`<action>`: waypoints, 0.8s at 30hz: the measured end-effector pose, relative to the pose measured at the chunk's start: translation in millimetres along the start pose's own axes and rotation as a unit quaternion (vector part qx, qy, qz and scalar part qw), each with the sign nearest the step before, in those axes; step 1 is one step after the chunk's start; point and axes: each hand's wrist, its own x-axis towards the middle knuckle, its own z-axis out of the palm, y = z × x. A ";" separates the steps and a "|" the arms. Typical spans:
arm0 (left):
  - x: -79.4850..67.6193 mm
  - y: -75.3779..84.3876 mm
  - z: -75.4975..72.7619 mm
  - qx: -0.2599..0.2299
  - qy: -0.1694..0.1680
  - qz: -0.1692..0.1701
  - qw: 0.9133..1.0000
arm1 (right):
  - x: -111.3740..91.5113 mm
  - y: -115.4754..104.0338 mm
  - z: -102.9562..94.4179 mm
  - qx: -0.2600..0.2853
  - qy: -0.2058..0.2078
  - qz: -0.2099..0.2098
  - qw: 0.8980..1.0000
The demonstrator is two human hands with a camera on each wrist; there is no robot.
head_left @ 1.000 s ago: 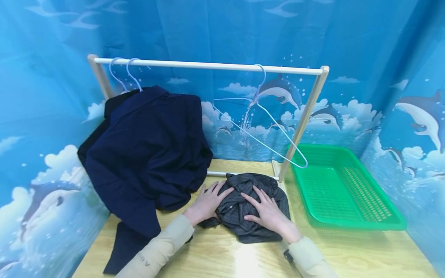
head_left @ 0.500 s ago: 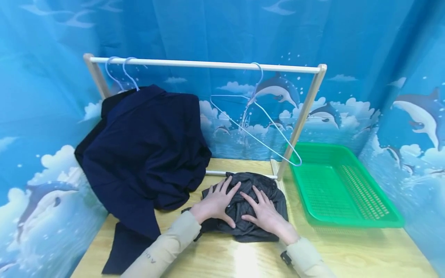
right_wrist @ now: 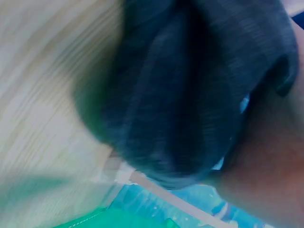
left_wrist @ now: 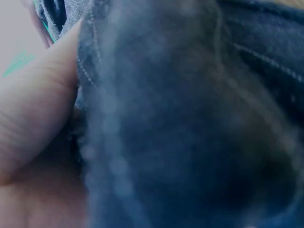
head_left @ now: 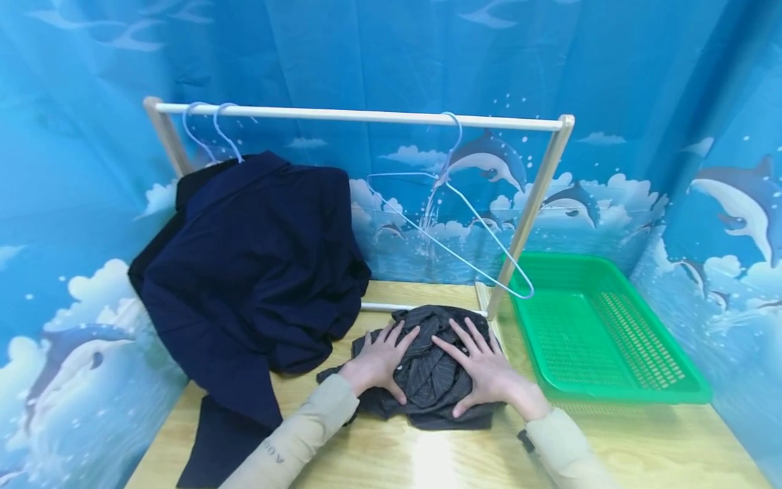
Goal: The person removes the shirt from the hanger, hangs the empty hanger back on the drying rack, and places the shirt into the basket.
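A crumpled dark garment with thin light stripes point(head_left: 427, 380) lies bunched on the table below the rack. My left hand point(head_left: 380, 363) rests on its left side, fingers spread and fairly straight. On its right side lies my right hand point(head_left: 489, 370), fingers and thumb spread wide. In the left wrist view, blurred striped cloth point(left_wrist: 190, 114) fills most of the picture beside part of the hand. The right wrist view has a dark fold of the garment point(right_wrist: 180, 104) close to the hand. What kind of garment it is cannot be told from the bundle.
A rack with a white rail point(head_left: 366, 115) stands behind. Navy clothing point(head_left: 256, 258) hangs at its left, one part reaching the table. A bare light-blue hanger point(head_left: 482, 272) hangs at its right. A green basket point(head_left: 611, 394) sits on the right of the table point(head_left: 623, 441).
My left hand has shifted a little right and toward me over the garment. My right hand has moved outward to the right, its fingers spreading. The bundle's folds have changed shape.
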 end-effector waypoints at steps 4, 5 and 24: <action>1.0 0.7 0.2 -0.004 -0.005 -0.006 1.000 | 13.2 7.5 5.2 -0.007 -0.042 0.009 0.999; 1.6 0.5 0.4 -0.006 -0.005 -0.007 1.000 | 16.4 9.1 5.8 0.001 -0.058 0.016 0.998; -4.2 -3.9 16.1 -0.047 0.081 0.058 0.994 | 13.6 -0.6 16.9 0.033 0.035 -0.014 0.999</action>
